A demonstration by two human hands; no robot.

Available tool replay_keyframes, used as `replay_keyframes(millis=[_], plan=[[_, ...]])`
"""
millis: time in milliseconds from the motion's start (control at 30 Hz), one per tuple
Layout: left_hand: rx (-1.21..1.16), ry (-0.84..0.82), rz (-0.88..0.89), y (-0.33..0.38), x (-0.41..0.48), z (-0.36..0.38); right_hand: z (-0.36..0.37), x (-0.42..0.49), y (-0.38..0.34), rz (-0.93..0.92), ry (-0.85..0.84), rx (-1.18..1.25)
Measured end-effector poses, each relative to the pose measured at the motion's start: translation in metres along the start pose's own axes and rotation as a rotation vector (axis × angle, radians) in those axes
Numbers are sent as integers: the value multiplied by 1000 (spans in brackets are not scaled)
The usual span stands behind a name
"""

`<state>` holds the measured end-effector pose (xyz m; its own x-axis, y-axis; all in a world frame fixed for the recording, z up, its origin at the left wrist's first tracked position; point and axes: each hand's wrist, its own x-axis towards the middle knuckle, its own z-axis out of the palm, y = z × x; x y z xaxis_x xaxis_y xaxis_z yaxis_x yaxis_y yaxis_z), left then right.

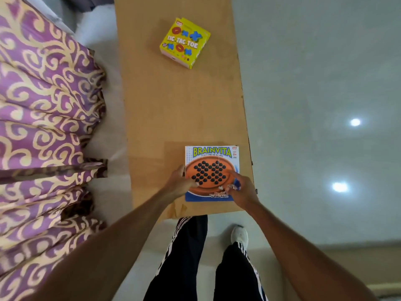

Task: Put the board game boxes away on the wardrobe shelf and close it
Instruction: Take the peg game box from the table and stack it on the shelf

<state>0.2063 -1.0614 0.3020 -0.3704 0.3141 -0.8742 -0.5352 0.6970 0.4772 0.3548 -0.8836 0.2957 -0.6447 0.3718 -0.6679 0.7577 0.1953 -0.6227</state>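
Note:
A flat Brainvita box (211, 161), blue and white with an orange peg board printed on it, lies at the near end of a long wooden table (173, 109). My left hand (181, 183) grips its left edge, thumb on top. My right hand (239, 190) holds its lower right corner, fingers laid over the lid. The box still rests on the table. A yellow Tic Tac Toe box (185, 42) sits apart at the far end of the table. The wardrobe is not in view.
A purple and cream patterned curtain (47, 127) hangs close along the left of the table. Glossy grey floor (314, 105) stretches to the right. My legs in black striped trousers (188, 257) and a white shoe (239, 235) stand at the table's near edge.

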Motion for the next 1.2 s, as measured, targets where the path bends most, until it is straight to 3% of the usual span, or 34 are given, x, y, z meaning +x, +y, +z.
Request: replay_keyframes(millis=[267,600,933,1067,1200], plan=[[-158,213,146,-59,-144,50,-41,-106,18,-253,-149,-292],[-401,727,227,-181,-373,190,-59,-263,-7,-683,-381,-598],[-647,1340,116,-364,-532,298,79,-444,-6,-1148,-725,-856],[-764,1492,49,-455,-594,354,150,-533,41,-1280,-877,-870],[-906,1658,-76,-545,-660,425,219,-631,103,-1373,-1133,-954]])
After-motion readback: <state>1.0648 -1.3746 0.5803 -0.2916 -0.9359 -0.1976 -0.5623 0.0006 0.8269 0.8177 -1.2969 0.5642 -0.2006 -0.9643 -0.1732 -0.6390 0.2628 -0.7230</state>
